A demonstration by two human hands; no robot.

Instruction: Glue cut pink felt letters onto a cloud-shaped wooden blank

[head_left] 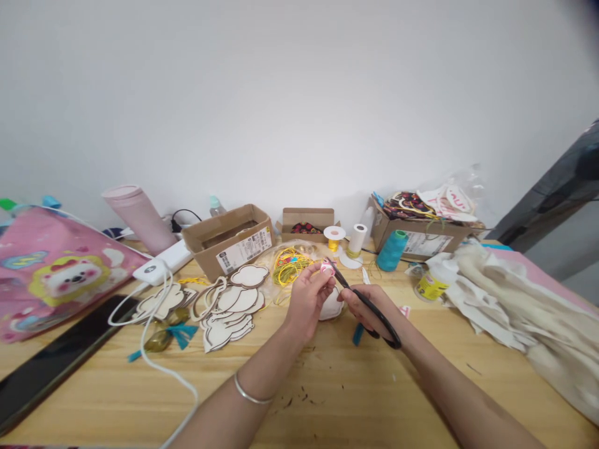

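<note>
My left hand pinches a small pink-and-white patterned piece that looks like fabric or paper. Black-handled scissors are in my right hand, their blades pointing up and left against that piece. Whether the blades are cutting into it is too small to tell. Below the two hands a white cutout lies on the table, partly covered by my fingers. Just behind my left hand sits a tangle of yellow and green cord.
Cloud-shaped cutouts are piled at left, near a white cable. Behind stand an open cardboard box, a teal thread cone and a filled box. A yellow-labelled bottle and crumpled cream cloth lie right.
</note>
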